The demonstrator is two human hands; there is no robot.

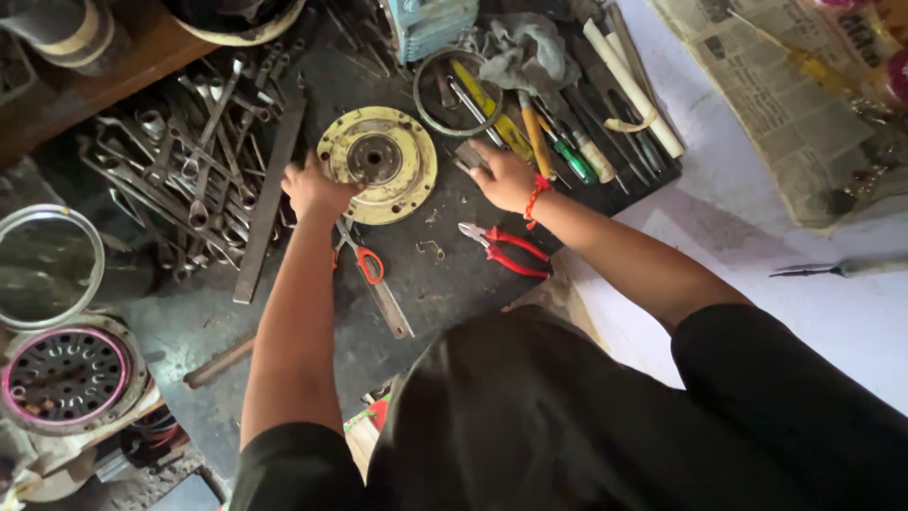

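The left hand [317,189] is gripping the near-left rim of the yellow round plate [378,161] (mid-bench); the right hand [501,175], fingers curled, is pressing a small dark block [470,154] just beside it.

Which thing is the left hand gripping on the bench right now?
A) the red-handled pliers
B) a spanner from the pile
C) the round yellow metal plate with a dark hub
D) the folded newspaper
C: the left hand grips the left rim of the round yellow metal plate, while the red-handled pliers lie untouched on the dark bench below the right hand.
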